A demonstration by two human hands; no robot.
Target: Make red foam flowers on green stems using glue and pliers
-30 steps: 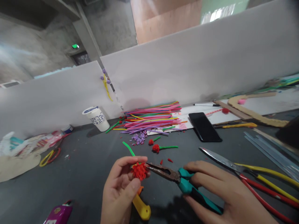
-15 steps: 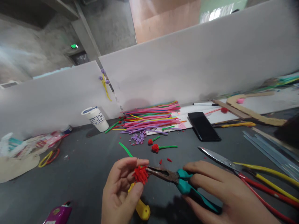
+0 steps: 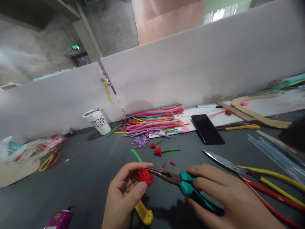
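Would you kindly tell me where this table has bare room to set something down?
The widest bare patch lies between the white cup, the left hand and the purple object. A smaller one separates the phone from the larger loose red flower. It is crowded around the coloured stems and large shears.

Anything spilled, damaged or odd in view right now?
The teal-handled metal pliers in the right hand have brown, rusty-looking jaws. Small purple pieces lie scattered before the multicoloured stick bundle; two small red scraps lie stray beyond the pliers.
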